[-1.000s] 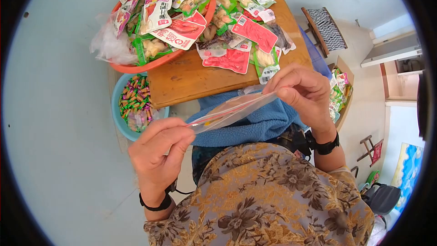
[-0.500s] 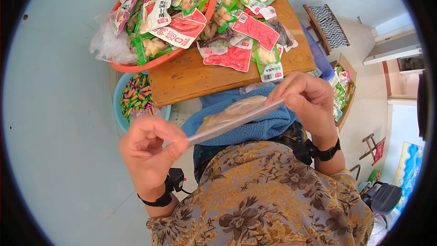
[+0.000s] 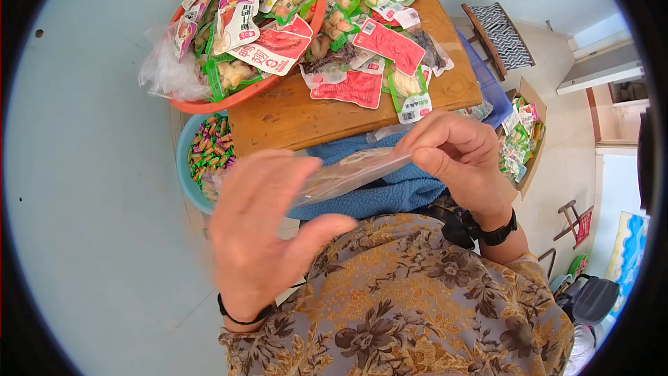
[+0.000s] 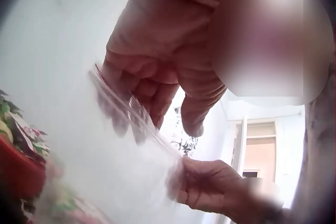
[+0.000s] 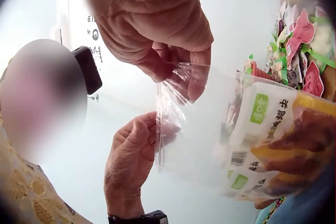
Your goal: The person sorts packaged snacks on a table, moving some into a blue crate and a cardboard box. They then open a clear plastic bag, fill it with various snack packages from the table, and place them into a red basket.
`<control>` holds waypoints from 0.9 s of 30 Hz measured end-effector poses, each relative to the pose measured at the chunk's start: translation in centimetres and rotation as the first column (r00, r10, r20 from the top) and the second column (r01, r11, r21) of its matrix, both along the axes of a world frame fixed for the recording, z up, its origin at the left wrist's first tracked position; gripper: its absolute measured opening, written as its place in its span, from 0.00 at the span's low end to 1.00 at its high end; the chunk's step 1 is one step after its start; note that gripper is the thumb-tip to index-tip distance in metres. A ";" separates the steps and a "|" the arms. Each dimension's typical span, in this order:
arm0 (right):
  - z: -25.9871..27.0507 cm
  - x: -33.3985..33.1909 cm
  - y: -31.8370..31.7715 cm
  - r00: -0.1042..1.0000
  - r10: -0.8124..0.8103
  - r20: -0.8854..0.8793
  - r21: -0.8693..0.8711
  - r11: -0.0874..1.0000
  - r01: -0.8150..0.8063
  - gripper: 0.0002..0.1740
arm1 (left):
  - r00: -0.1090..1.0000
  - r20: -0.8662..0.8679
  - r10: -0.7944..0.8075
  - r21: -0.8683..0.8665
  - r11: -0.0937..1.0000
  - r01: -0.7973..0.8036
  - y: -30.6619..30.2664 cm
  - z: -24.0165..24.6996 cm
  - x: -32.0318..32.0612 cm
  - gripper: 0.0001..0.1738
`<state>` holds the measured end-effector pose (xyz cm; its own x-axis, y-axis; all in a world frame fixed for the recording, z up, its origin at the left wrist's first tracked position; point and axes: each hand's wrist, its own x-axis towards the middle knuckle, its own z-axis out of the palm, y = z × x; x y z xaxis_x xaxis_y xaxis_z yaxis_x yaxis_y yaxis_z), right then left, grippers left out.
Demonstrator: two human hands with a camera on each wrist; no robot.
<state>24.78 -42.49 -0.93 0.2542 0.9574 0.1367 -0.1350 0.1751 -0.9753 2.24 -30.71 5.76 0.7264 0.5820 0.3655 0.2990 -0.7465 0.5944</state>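
Observation:
A clear zip bag [image 3: 348, 177] is held over the lap; in the right wrist view, packets [image 5: 278, 140] with brown food printed on them lie inside it. My right hand [image 3: 463, 160] pinches one end of its top edge between thumb and fingers. My left hand [image 3: 261, 226], blurred, is at the other end with fingers extended and thumb spread apart. In the left wrist view the left fingers [image 4: 139, 95] lie behind the bag's clear film [image 4: 131, 111], with the thumb away from it.
Beyond the hands, a wooden table [image 3: 278, 129] bears a red basin [image 3: 223, 103] heaped with food packets [image 3: 393, 47]. Below its left side stands a blue basin [image 3: 186, 167] of small wrapped pieces. A blue cloth [image 3: 396, 195] covers the lap; a carton [image 3: 534, 160] of packets stands right.
My left hand has let go its pinch on the bag's left end and opened, moving slightly right. My right hand keeps its pinch and has shifted a little left.

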 end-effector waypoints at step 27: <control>-0.1 1.0 -0.7 0.980 0.041 0.194 0.074 0.996 -0.057 0.04 | 0.972 -0.116 -0.204 0.142 0.965 0.219 -0.5 -2.0 1.2 0.11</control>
